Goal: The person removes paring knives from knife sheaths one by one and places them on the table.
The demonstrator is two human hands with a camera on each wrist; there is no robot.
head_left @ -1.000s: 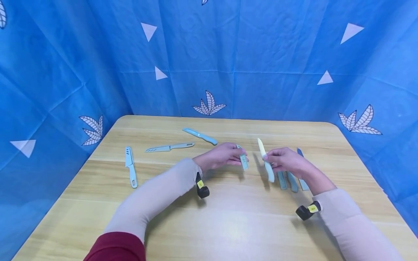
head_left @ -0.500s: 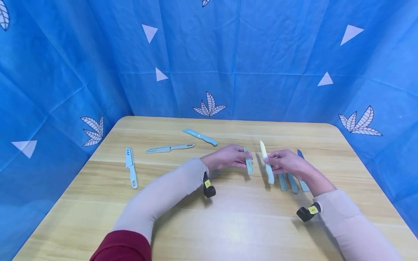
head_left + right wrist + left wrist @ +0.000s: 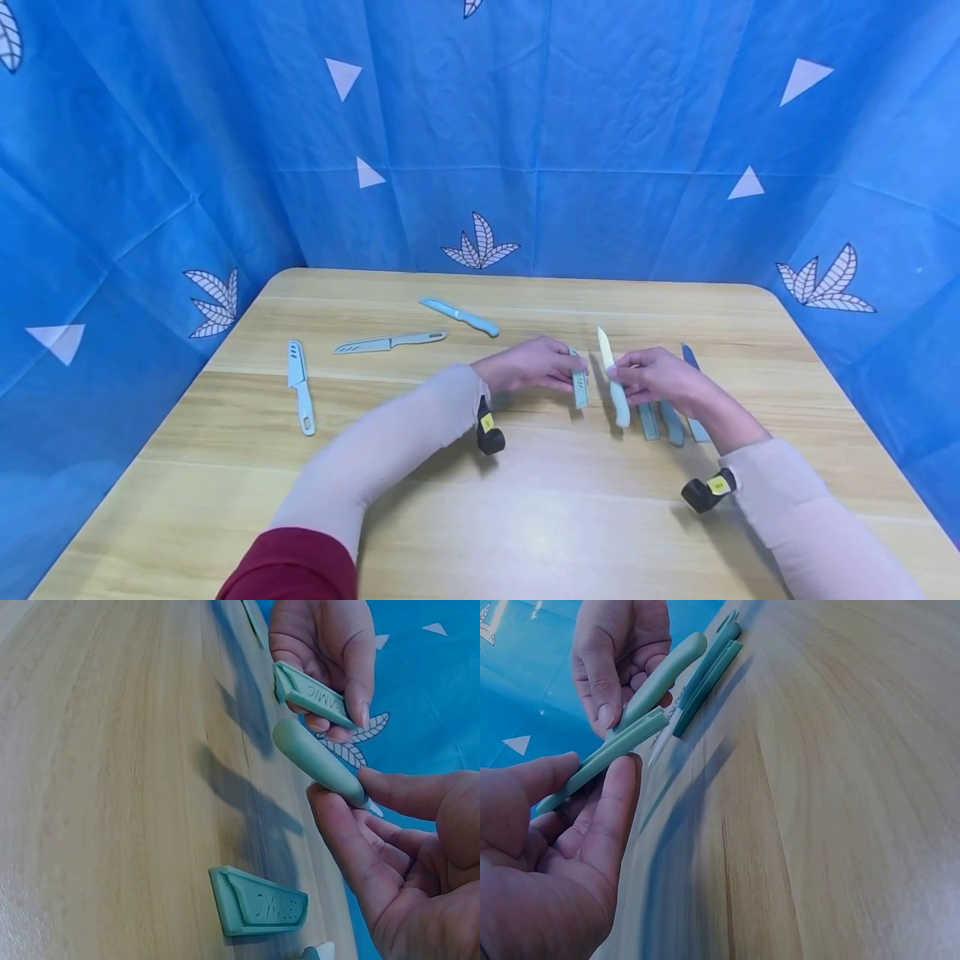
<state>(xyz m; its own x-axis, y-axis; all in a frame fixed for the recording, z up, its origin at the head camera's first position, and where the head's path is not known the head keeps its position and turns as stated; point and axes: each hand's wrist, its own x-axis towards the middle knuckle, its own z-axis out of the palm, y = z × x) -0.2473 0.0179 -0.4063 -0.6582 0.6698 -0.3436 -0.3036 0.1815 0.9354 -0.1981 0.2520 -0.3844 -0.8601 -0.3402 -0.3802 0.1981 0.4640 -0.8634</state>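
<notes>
I have the knife (image 3: 618,400) held above the table (image 3: 540,533), my right hand (image 3: 662,377) pinching its handle near the pale blade (image 3: 603,344); I'd judge it light, stiff, perhaps brittle-bladed, best held there. Beside it, apart, my left hand (image 3: 536,364) pinches a slotted sheath (image 3: 581,390), probably smooth plastic. A sheathed knife (image 3: 302,387) lies farther left.

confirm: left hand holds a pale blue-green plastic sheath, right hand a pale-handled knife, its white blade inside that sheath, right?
The white blade isn't inside the plastic sheath; the head view shows it bare and apart. The left hand holds the sheath, the right hand the knife.
</notes>
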